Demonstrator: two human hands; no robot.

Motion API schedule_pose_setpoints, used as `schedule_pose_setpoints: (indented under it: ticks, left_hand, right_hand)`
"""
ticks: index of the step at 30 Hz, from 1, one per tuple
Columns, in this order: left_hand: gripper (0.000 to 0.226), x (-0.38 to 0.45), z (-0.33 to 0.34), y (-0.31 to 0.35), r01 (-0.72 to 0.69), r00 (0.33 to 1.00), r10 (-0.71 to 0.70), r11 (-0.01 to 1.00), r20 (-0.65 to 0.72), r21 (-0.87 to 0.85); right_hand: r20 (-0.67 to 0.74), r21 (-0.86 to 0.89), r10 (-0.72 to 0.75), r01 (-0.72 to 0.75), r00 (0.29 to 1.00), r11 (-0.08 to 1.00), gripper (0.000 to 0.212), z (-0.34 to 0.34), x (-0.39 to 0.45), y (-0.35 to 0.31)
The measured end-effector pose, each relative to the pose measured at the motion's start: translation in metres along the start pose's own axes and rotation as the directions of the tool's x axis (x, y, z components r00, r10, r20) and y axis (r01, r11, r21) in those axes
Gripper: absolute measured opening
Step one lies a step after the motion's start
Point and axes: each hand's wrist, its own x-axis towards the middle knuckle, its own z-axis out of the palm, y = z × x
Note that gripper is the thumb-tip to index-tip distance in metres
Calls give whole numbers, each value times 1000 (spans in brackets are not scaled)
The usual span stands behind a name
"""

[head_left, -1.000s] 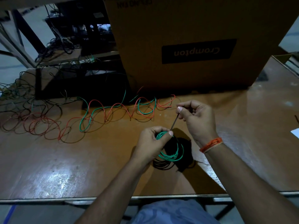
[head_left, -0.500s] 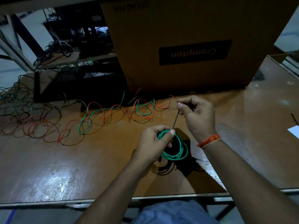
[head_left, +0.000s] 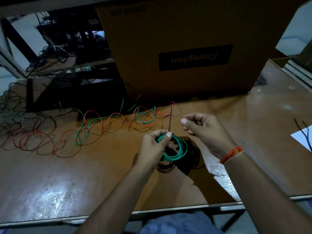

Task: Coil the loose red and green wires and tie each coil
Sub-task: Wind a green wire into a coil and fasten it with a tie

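Holding tight, the left hand (head_left: 152,147) pinches the green coil (head_left: 175,149) at its top, and a thin dark tie (head_left: 170,120) sticks straight up from that pinch. Just to the right of it, the right hand (head_left: 204,130) is curled but holds nothing. Green looks wound but not tied yet, and the loose red and green wires (head_left: 118,120) far off to the left still need coiling.

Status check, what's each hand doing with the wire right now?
Left hand pinching green coil, tie sticking up. Right hand curled, off the tie. Loose wires uncoiled behind.
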Motion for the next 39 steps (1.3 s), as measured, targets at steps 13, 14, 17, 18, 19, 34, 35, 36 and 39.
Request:
schedule_pose_setpoints:
  ticks: [13, 14, 17, 18, 19, 34, 35, 36, 39]
  left_hand:
    - [20, 17, 34, 21, -24, 975, 27, 1000, 219, -13]
    - [23, 18, 38, 24, -21, 972, 23, 1000, 232, -13]
    - [26, 23, 49, 29, -22, 963, 12, 999, 268, 31]
    - [26, 26, 53, 28, -29, 963, 13, 998, 270, 55]
    - [26, 28, 56, 29, -29, 964, 12, 998, 265, 61]
    - [16, 38, 98, 23, 79, 991, -81, 997, 102, 28]
    - [16, 38, 100, 22, 87, 991, -89, 996, 101, 27]
    - [16, 38, 103, 23, 91, 991, -94, 995, 100, 30]
    - [17, 36, 111, 25, 98, 989, -103, 994, 103, 52]
  right_hand:
    - [20, -24, 51, -51, 998, 998, 20, -28, -15, 17]
    - [14, -33, 53, -53, 998, 998, 19, -32, -15, 17]
    - [-41, -70, 31, -34, 999, 997, 15, -42, -17, 18]
    - [-74, -80, 20, -26, 997, 996, 13, -45, -17, 19]
    - [-105, -90, 9, -19, 994, 996, 11, -48, -16, 21]
    - [-776, -25, 80, -157, 625, 987, 24, -163, 43, 39]
    - [-797, -40, 72, -171, 600, 984, 26, -169, 46, 39]
    - [-811, -46, 69, -182, 581, 982, 26, -175, 47, 38]
    - [-832, -40, 95, -230, 547, 972, 18, -190, 51, 40]
